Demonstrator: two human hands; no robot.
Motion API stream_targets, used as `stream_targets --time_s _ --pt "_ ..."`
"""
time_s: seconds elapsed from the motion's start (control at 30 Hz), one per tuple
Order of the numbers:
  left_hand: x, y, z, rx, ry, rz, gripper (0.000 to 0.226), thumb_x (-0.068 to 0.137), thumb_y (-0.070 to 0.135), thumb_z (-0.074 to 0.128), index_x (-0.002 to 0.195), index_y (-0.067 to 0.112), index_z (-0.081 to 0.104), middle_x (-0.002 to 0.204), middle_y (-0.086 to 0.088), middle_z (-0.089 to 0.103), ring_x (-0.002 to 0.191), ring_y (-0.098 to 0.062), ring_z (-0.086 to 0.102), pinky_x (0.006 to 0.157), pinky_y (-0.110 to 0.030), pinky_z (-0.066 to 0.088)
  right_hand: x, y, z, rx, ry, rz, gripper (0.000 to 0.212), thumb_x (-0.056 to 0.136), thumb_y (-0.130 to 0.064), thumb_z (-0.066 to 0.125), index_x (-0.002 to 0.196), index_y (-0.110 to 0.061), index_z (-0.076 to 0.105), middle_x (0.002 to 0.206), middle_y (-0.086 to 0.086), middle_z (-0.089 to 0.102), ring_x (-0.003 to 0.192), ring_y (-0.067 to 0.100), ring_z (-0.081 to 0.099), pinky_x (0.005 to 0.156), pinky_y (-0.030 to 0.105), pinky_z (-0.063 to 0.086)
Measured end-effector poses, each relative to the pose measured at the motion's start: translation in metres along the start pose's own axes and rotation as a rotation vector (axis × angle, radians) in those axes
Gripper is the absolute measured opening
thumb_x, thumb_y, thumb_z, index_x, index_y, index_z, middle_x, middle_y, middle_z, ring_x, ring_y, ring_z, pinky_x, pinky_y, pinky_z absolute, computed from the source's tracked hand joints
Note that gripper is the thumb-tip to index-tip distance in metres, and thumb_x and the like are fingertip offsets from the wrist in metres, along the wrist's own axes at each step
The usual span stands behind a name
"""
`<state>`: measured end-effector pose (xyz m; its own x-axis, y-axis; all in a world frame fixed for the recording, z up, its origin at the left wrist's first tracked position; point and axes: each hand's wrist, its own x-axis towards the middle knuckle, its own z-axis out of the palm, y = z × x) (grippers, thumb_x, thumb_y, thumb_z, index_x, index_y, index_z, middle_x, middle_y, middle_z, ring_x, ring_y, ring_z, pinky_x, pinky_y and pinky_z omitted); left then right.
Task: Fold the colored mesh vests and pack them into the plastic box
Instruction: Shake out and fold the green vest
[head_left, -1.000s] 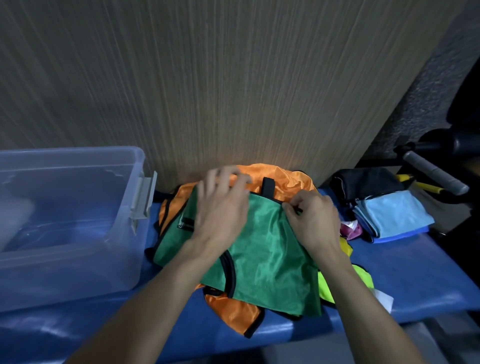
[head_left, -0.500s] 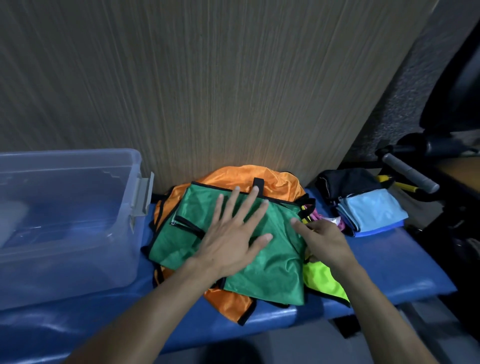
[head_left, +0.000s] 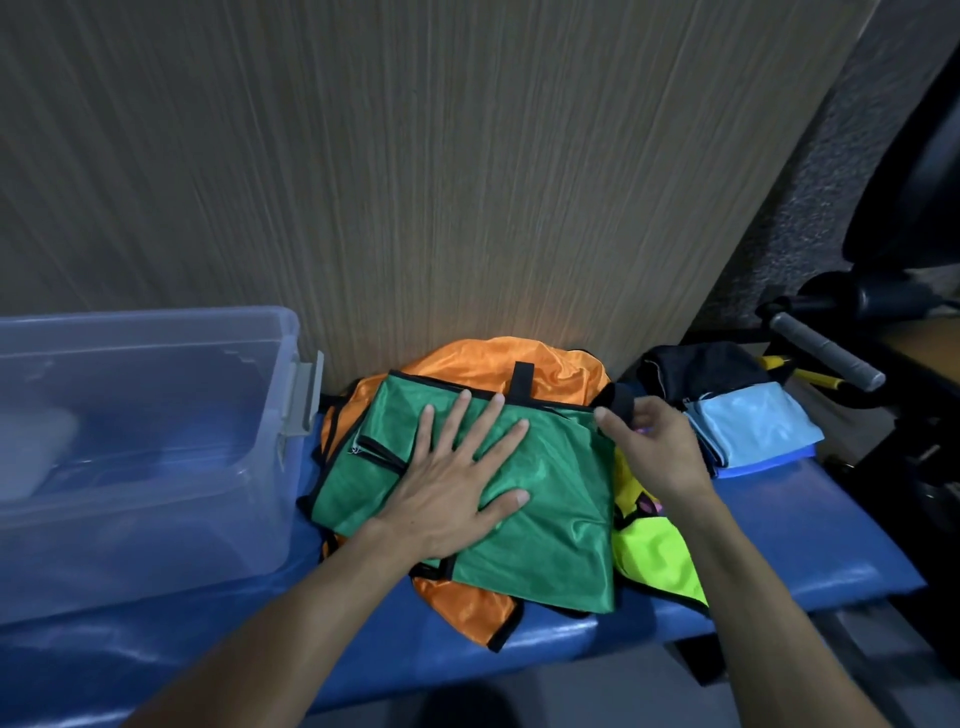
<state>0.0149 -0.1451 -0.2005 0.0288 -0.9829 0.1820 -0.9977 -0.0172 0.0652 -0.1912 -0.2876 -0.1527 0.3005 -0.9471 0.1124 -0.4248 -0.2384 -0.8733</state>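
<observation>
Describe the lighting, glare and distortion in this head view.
Head view: dim overall, with a warm glow on the wood panel just above the orange vest; soft sheen on the blue bench and plastic box; wide-angle bending tilts the panel edges; focus is acceptably sharp.

Folded light-blue cloth (head_left: 758, 428) on black fabric (head_left: 701, 371) — blue bench (head_left: 810, 540), wood-grain wall (head_left: 415, 182).

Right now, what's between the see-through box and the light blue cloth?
In the head view, the vest pile: green vest atop orange vest, yellow vest beside, between plastic box and light blue cloth.
</observation>
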Motion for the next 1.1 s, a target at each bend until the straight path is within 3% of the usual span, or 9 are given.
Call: stream_targets --time_s 0.1,0.17,0.37,0.5,0.63,0.73,0.87,0.93,1.1 --pt "0.0 0.0 0.003 -0.001 0.015 0.003 0.074 0.099 0.075 0.016 0.157 0.043 -0.018 0.164 0.009 -0.032 0.149 -0.025 -0.036 0.12 -0.062 -0.014 0.007 0.008 -0.011 0.021 -0.214 0.037 0.003 0.091 -0.02 0.076 0.094 -0.02 0.075 0.083 -0.003 0.077 0.084 0.017 0.073 0.07 0.03 0.056" --pt "0.001 -0.002 0.005 0.001 0.021 0.006 0.074 0.1 0.075 0.016 0.158 0.043 -0.017 0.165 0.009 -0.031 0.15 -0.026 -0.034 0.12 -0.063 -0.013 0.012 0.012 -0.017 0.006 -0.257 0.018 0.008 0.091 -0.01 0.075 0.094 -0.018 0.075 0.086 0.005 0.078 0.083 0.021 0.073 0.069 0.031 0.058" --pt "0.002 -0.004 0.009 0.029 0.011 0.014 0.075 0.1 0.075 0.017 0.157 0.042 -0.019 0.165 0.008 -0.032 0.15 -0.026 -0.034 0.12 -0.064 -0.011 0.02 0.017 -0.014 0.23 -0.092 0.062 0.023 0.098 -0.013 0.066 0.095 0.007 0.055 0.069 0.009 0.062 0.059 0.017 0.064 0.053 0.027 0.043" --pt "0.002 -0.004 0.008 0.025 0.015 0.019 0.076 0.099 0.075 0.018 0.157 0.042 -0.018 0.165 0.008 -0.032 0.15 -0.027 -0.034 0.12 -0.064 -0.01 0.02 0.016 0.003 0.323 -0.046 0.096 0.019 0.103 -0.011 0.059 0.089 -0.013 0.046 0.06 -0.002 0.056 0.045 0.015 0.054 0.044 0.025 0.038" --pt "0.003 -0.004 0.002 -0.008 0.04 0.002 0.075 0.099 0.075 0.018 0.158 0.044 -0.015 0.165 0.007 -0.031 0.15 -0.026 -0.033 0.12 -0.063 -0.013 0.022 0.022 0.012 0.152 0.06 0.1 0.018 0.102 -0.018 0.061 0.109 -0.003 0.053 0.081 0.012 0.062 0.056 0.022 0.057 0.052 0.033 0.044" --pt "0.006 -0.007 0.001 -0.022 0.022 -0.017 0.074 0.099 0.075 0.019 0.157 0.045 -0.016 0.164 0.008 -0.032 0.149 -0.026 -0.035 0.12 -0.063 -0.013 0.016 0.019 0.006 -0.11 0.136 0.047 0.025 0.099 -0.033 0.064 0.095 -0.01 0.054 0.082 0.012 0.069 0.066 0.032 0.068 0.057 0.031 0.049" --pt "0.01 -0.009 0.001 -0.045 0.002 -0.019 0.073 0.099 0.075 0.018 0.156 0.047 -0.018 0.164 0.008 -0.033 0.148 -0.025 -0.037 0.12 -0.062 -0.014 -0.007 0.006 -0.002 -0.014 -0.067 0.242 0.043 0.091 -0.048 0.072 0.087 -0.006 0.066 0.075 0.013 0.073 0.059 0.029 0.073 0.055 0.043 0.062" --pt "0.01 -0.009 -0.001 -0.041 0.005 -0.017 0.074 0.099 0.075 0.018 0.157 0.046 -0.017 0.164 0.008 -0.033 0.149 -0.025 -0.036 0.12 -0.062 -0.013 -0.018 0.007 -0.001 0.015 -0.208 0.32 0.046 0.088 -0.05 0.074 0.092 -0.004 0.069 0.083 0.008 0.074 0.07 0.025 0.073 0.053 0.035 0.059" --pt "0.004 0.018 -0.013 -0.01 0.117 -0.166 0.079 0.1 0.071 0.015 0.162 0.028 -0.007 0.166 0.0 -0.029 0.151 -0.03 -0.032 0.123 -0.06 -0.01 -0.024 0.0 0.004 0.131 -0.155 0.294 0.044 0.088 -0.042 0.077 0.091 0.001 0.071 0.083 0.009 0.072 0.069 0.024 0.065 0.057 0.034 0.047"
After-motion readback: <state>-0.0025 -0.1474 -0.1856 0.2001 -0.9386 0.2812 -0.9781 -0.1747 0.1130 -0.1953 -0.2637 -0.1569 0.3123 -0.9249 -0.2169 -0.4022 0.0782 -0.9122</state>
